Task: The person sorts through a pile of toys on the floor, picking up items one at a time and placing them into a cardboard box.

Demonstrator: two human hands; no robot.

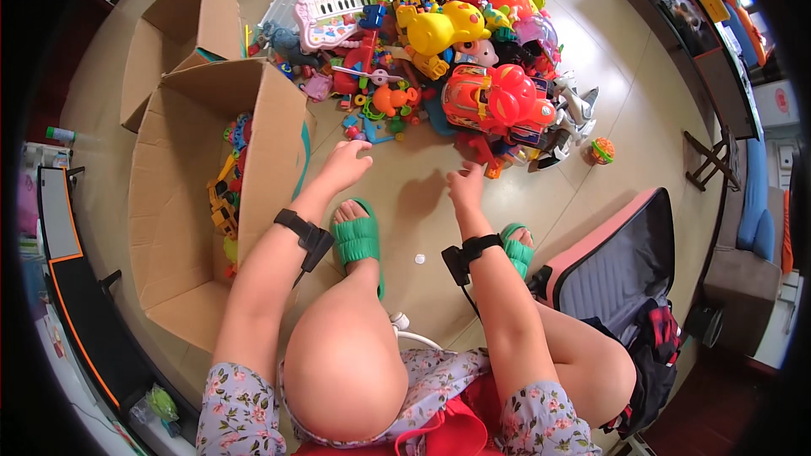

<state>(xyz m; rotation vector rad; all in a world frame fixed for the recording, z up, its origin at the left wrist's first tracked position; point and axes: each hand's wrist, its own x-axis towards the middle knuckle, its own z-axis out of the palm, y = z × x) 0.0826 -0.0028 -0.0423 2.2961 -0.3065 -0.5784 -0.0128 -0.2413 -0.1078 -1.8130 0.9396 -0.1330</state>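
Note:
Before me on the tiled floor lies a large heap of plastic toys. My left hand [345, 164] is held low at the heap's near edge, fingers apart and holding nothing, close to a light-blue toy piece [375, 132]. My right hand [466, 185] has curled fingers near a red plastic piece [476, 147] and an orange block [494, 169]; whether it touches or grips anything I cannot tell. Beyond it sits a red toy vehicle [467, 98]. Further back are a yellow animal toy [447, 26] and a pink-and-white toy keyboard [326, 19].
An open cardboard box [184, 215] with toys inside stands at left, another box [161, 44] behind it. To the right, an open pink suitcase [608, 253] holds clothes. A ball toy [602, 151] and a small white disc [420, 259] lie on the floor. A folding stool [713, 158] stands further right.

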